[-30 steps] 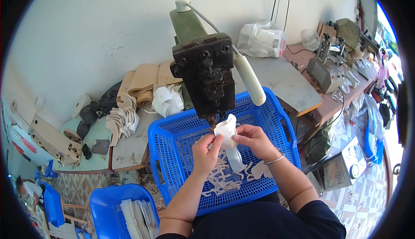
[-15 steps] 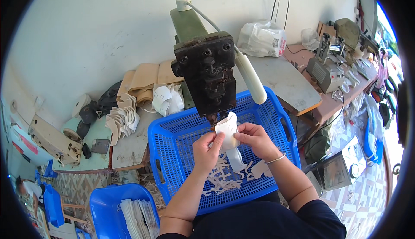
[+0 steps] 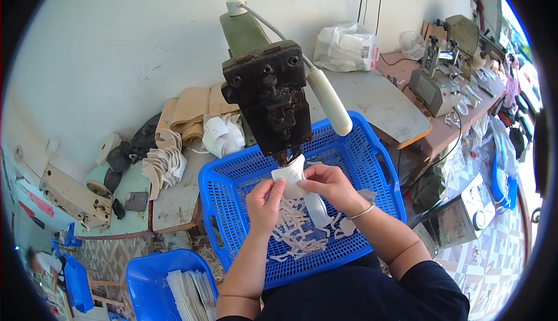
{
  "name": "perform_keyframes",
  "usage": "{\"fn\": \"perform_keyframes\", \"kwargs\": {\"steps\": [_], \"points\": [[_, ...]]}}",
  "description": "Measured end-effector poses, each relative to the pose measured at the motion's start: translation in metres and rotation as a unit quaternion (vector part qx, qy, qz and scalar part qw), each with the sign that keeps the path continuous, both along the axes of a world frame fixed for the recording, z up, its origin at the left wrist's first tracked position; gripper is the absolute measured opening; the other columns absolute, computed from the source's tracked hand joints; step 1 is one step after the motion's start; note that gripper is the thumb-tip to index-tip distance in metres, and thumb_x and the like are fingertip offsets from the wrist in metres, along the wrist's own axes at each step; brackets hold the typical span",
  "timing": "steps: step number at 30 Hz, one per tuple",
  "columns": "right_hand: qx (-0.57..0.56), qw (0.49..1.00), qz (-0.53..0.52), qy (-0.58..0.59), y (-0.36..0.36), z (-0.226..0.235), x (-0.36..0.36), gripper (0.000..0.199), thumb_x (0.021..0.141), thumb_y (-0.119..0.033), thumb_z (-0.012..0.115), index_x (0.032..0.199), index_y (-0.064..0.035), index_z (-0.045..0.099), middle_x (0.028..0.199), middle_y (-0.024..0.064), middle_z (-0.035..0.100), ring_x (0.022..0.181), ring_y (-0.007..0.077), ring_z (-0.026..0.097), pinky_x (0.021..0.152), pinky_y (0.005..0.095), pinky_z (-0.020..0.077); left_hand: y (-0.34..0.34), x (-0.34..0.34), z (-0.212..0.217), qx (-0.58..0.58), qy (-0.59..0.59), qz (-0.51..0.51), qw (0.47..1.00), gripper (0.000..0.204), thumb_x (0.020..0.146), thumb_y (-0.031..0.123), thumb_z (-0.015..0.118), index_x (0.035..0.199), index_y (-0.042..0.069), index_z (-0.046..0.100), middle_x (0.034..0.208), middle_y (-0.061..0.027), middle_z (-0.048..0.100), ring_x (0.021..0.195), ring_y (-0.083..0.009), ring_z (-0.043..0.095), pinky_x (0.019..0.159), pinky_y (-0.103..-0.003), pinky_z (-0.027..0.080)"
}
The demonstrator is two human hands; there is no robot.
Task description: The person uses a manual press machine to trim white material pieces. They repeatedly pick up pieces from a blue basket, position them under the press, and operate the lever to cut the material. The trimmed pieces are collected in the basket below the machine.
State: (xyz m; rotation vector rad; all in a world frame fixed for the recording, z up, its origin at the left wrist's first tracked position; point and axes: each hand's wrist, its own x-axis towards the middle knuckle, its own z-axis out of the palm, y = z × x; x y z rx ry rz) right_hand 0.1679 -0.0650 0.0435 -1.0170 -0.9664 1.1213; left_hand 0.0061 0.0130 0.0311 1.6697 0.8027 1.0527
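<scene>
Both my hands pinch a curved white piece of sheet material (image 3: 289, 180) by its two sides. My left hand (image 3: 265, 202) has thumb and fingers closed on its left edge; my right hand (image 3: 329, 183) grips the right edge. The piece's top end reaches the lower tip of a dark metal machine head (image 3: 273, 103), whose working point is partly hidden behind it. Beneath my hands stands a blue plastic basket (image 3: 232, 209) with narrow white offcuts (image 3: 295, 234) in it. A longer white strip (image 3: 317, 210) lies below my right hand.
A pale lever handle (image 3: 330, 101) hangs right of the machine head. Stacked curved pieces (image 3: 164, 161) and tan sheets (image 3: 195, 109) lie on the left table. A blue tub (image 3: 141, 280) holds white strips at lower left. Another machine (image 3: 436, 91) stands at right; a person (image 3: 43, 263) is far left.
My hands and the white piece have moved slightly left and down. The piece still meets the machine's tip, and the whole view has shifted a little.
</scene>
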Motion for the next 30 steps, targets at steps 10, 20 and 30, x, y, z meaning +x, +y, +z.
{"fn": "perform_keyframes", "kwargs": {"steps": [10,20,30], "points": [[-0.001,1.0,0.016,-0.018,0.006,-0.005,-0.02,0.013,0.083,-0.009,0.063,0.093,-0.0003,0.058,0.085,0.001,0.061,0.076,0.0055,0.057,0.069,0.0207,0.0464,0.005,-0.016,-0.003,-0.068,-0.098,-0.032,0.992,0.021,0.088,0.017,0.06,0.091,-0.004,0.064,0.081,-0.0031,0.063,0.072,-0.0058,0.053,0.065,-0.02,0.042],[0.019,0.985,-0.016,-0.171,-0.003,0.007,-0.003,0.016,0.08,-0.008,0.065,0.092,0.0023,0.062,0.084,0.0034,0.062,0.074,0.0062,0.057,0.065,0.0207,0.0469,0.012,-0.003,0.011,0.062,-0.04,-0.023,0.997,0.016,0.082,0.015,0.066,0.085,-0.001,0.064,0.08,-0.0053,0.065,0.075,-0.0113,0.059,0.07,-0.024,0.045],[0.028,0.97,-0.001,-0.243,-0.002,0.017,0.014,0.018,0.078,-0.008,0.066,0.092,0.0027,0.063,0.083,0.0071,0.064,0.073,0.0103,0.059,0.065,0.0233,0.0475,0.01,0.003,0.007,0.006,-0.049,-0.032,0.998,0.017,0.081,0.016,0.068,0.082,-0.001,0.064,0.078,-0.0049,0.066,0.073,-0.009,0.058,0.067,-0.023,0.045]]}}
